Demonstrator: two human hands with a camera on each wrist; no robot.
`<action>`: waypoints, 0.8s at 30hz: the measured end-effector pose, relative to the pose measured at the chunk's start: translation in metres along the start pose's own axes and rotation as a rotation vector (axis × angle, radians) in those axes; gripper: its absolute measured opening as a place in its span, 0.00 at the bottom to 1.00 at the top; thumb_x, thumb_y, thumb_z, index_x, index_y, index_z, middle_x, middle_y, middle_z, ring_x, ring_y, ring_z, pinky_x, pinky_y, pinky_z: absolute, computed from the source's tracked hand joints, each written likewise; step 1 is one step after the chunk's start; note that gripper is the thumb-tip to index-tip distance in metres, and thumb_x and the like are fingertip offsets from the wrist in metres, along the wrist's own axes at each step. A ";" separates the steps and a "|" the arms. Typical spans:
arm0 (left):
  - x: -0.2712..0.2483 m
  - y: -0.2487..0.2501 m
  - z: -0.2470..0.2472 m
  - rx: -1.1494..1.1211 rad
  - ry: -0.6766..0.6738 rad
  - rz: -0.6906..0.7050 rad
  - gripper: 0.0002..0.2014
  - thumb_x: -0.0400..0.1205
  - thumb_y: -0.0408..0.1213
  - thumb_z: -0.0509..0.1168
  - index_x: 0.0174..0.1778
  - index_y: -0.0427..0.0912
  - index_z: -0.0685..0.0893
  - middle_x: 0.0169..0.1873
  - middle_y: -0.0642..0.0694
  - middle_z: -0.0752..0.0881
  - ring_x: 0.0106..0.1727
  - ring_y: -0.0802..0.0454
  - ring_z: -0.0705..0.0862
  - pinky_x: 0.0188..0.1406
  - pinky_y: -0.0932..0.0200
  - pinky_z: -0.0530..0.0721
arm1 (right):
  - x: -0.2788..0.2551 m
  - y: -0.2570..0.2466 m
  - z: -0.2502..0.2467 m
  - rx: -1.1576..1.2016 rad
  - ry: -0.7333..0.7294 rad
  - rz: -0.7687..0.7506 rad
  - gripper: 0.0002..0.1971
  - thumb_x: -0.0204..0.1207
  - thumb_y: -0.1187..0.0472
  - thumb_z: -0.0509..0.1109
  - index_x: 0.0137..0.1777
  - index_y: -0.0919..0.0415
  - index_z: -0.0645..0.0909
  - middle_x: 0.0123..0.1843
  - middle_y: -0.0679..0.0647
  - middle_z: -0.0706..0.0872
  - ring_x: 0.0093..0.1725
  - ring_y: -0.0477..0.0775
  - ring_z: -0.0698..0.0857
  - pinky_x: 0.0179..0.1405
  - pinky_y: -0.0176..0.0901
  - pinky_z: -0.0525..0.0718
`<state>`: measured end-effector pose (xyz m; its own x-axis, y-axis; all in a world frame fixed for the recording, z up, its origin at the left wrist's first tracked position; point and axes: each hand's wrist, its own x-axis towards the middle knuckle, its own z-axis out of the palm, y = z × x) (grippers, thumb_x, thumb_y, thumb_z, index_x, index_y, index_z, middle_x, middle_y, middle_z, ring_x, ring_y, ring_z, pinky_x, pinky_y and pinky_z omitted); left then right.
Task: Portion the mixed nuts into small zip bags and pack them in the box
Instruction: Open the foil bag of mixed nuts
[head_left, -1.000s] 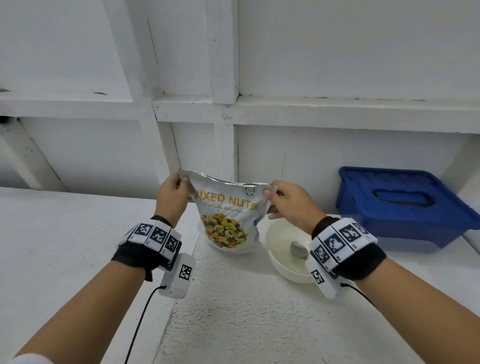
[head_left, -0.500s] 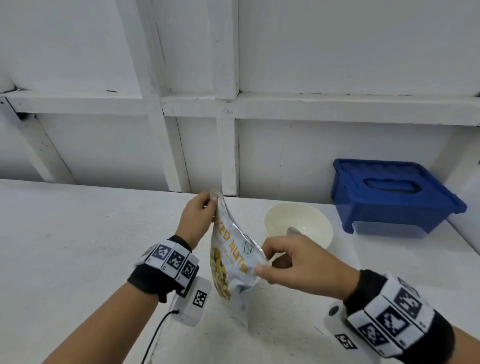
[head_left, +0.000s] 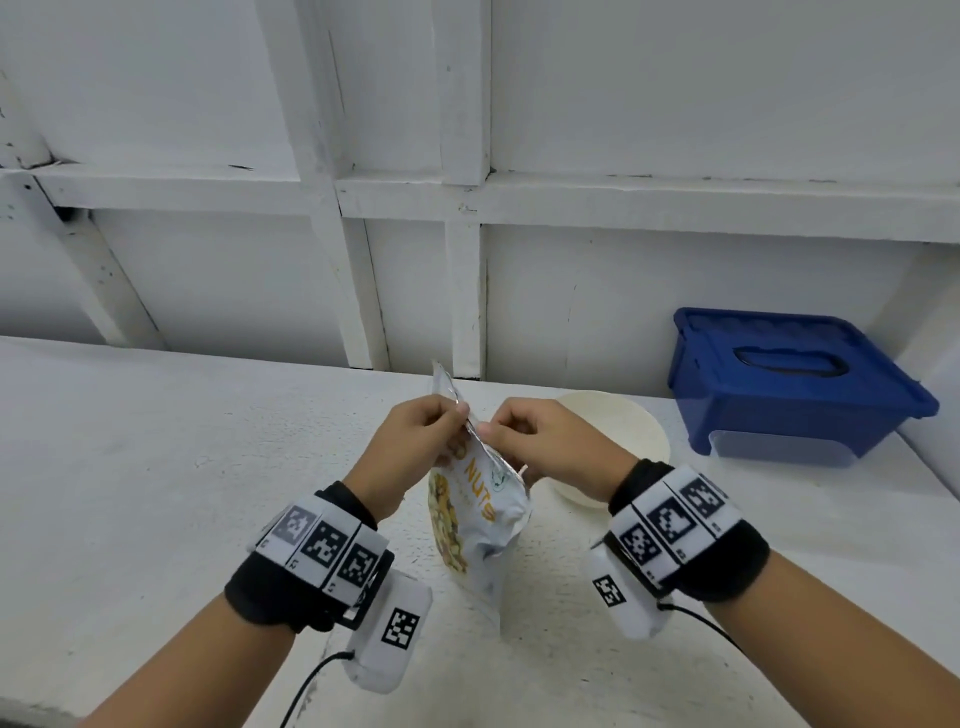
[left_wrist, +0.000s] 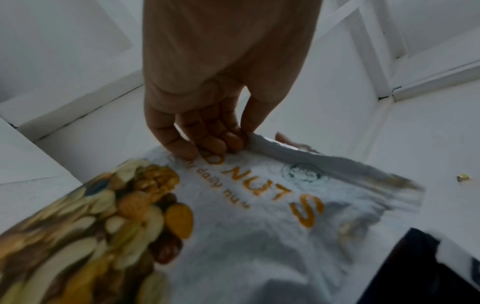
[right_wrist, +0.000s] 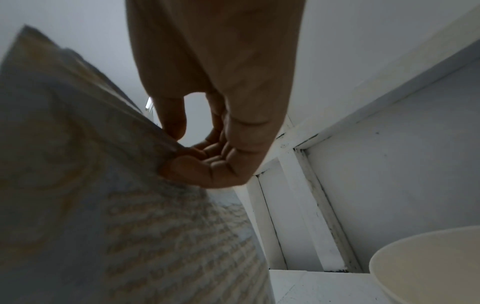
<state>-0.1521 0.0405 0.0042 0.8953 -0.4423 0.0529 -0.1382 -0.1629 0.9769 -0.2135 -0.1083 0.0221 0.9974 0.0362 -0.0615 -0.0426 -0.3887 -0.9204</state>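
On a white table (head_left: 156, 493) against a white panelled wall, the left hand (head_left: 410, 441) and right hand (head_left: 540, 447) each pinch the top edge of the nut bag (head_left: 478, 519) held between them. To open cleanly, tear apart slowly, keeping the bag upright. The bowl (head_left: 644, 436) sits just beyond the right hand, the blue box (head_left: 789, 384) farther right.

Head view evenly bright; wrist views dim, blurred, edge-warped.
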 end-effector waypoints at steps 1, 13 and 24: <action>0.000 -0.002 -0.001 -0.025 -0.010 0.000 0.13 0.83 0.38 0.60 0.37 0.36 0.81 0.28 0.48 0.80 0.33 0.54 0.78 0.40 0.55 0.79 | 0.002 0.000 0.001 0.001 -0.001 0.008 0.13 0.78 0.51 0.66 0.38 0.58 0.76 0.29 0.49 0.82 0.29 0.46 0.81 0.31 0.40 0.82; 0.001 -0.012 -0.003 -0.040 -0.023 0.081 0.11 0.83 0.37 0.60 0.37 0.37 0.82 0.27 0.51 0.80 0.31 0.60 0.77 0.34 0.67 0.76 | 0.014 -0.010 0.002 -0.061 -0.047 0.040 0.17 0.81 0.59 0.59 0.30 0.57 0.74 0.27 0.50 0.78 0.26 0.49 0.80 0.26 0.38 0.80; -0.003 0.005 -0.025 0.199 0.058 0.096 0.17 0.77 0.27 0.62 0.21 0.40 0.71 0.14 0.57 0.71 0.17 0.64 0.66 0.20 0.73 0.66 | 0.010 0.001 -0.017 0.127 0.251 0.119 0.19 0.79 0.67 0.58 0.25 0.61 0.69 0.17 0.49 0.75 0.16 0.46 0.77 0.18 0.37 0.80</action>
<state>-0.1448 0.0633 0.0146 0.8962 -0.4133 0.1614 -0.2998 -0.2960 0.9069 -0.2028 -0.1239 0.0266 0.9673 -0.2376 -0.0890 -0.1511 -0.2579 -0.9543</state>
